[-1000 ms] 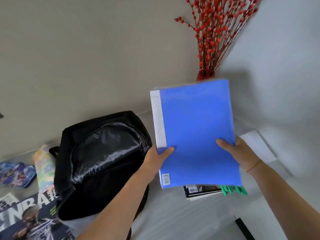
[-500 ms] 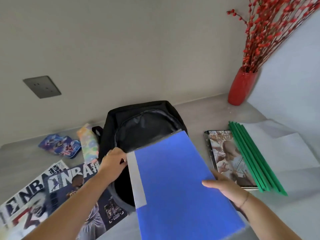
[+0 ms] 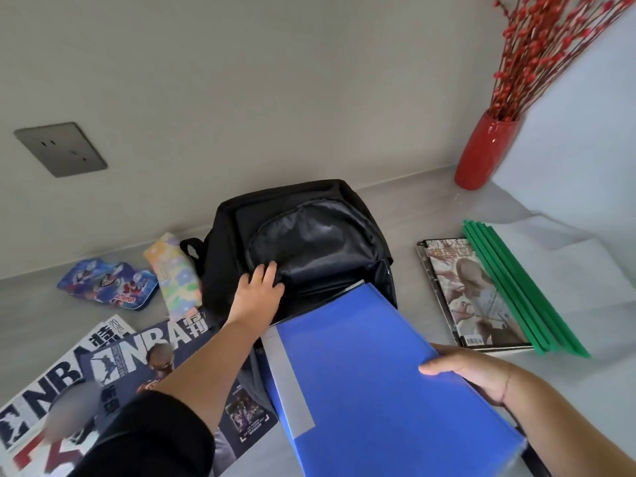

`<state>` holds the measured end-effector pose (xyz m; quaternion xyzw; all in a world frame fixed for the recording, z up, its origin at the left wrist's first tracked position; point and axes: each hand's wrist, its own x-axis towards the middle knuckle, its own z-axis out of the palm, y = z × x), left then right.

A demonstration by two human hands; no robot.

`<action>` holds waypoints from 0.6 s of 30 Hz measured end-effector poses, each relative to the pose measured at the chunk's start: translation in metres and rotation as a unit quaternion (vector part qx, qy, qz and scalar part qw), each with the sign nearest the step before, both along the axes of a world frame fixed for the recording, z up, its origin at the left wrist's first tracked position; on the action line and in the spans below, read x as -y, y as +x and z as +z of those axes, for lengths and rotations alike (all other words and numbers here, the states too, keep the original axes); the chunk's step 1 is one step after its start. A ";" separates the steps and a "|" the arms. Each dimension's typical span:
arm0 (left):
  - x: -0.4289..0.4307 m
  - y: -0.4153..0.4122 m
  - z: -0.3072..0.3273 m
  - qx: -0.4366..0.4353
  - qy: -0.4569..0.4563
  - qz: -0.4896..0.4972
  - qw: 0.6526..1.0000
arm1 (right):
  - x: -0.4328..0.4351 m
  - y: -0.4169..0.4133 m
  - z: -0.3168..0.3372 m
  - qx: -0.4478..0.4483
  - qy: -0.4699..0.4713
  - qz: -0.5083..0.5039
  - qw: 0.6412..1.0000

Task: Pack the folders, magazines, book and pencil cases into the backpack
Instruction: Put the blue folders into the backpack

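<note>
A black backpack [image 3: 309, 215] lies in the middle of the table with its main opening unzipped. My left hand [image 3: 260, 287] grips the opening's front flap and holds it up. My right hand [image 3: 471, 371] holds a blue folder [image 3: 371, 373] by its right edge, thumb on top; the folder's far edge sits at the backpack's mouth. Two NBA magazines [image 3: 103, 366] lie at the left front. A blue pencil case [image 3: 106, 284] and a pastel pencil case [image 3: 175, 273] lie left of the backpack. A book [image 3: 468, 294] with green folders [image 3: 516, 287] on it lies at the right.
A red vase [image 3: 481, 153] with red berry branches stands at the back right by the wall corner. A grey wall socket [image 3: 60, 148] sits on the wall at the left. White paper [image 3: 568, 263] lies under the green folders on the grey table [image 3: 423, 208].
My left hand has let go of the blue folder and taken hold of the backpack's flap. My right hand has lowered the folder from upright to the backpack's mouth.
</note>
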<state>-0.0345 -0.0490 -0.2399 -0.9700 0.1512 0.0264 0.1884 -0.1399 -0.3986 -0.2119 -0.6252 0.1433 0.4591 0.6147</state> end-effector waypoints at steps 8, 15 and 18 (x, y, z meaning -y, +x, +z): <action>-0.004 0.008 0.024 0.077 -0.096 -0.038 0.992 | -0.020 0.006 -0.005 -0.064 0.009 -0.005 0.998; -0.002 0.005 0.041 0.039 -0.114 -0.049 0.992 | -0.033 0.013 -0.008 -0.077 0.017 -0.074 0.994; 0.003 0.003 0.042 0.014 -0.095 -0.060 0.994 | -0.036 0.017 -0.010 -0.063 0.037 -0.129 0.989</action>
